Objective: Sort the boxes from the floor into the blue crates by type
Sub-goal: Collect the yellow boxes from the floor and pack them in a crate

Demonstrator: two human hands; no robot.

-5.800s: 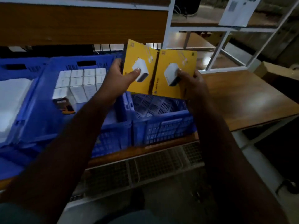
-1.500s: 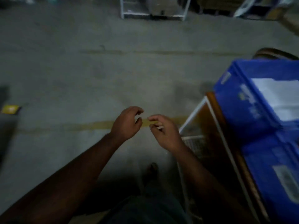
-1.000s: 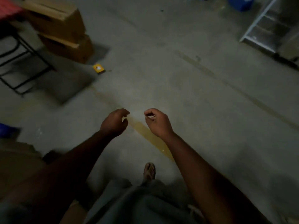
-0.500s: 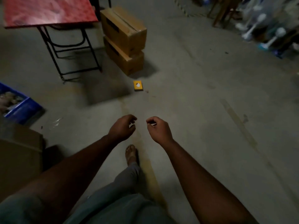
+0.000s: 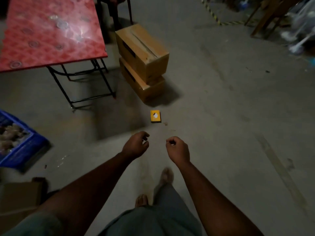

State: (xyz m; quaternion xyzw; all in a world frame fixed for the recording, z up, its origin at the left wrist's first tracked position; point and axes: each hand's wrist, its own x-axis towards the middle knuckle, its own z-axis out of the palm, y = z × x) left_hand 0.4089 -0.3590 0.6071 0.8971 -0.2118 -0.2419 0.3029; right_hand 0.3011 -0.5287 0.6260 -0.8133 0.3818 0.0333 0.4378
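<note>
We see a blue plastic crate [image 5: 25,150] on the grey concrete floor [image 5: 221,133], well to the left of the small yellow cardboard box [image 5: 155,116]; its contents are a blurred brownish heap we cannot identify. Our left hand [image 5: 136,145] and right hand [image 5: 178,149] hang empty just short of the yellow box, fingers loosely curled, gripping nothing. Beyond the yellow box stand two stacked brown cardboard cartons [image 5: 143,60], beside a red patterned folding table [image 5: 49,31]. Bare floor lies between hands and box.
</note>
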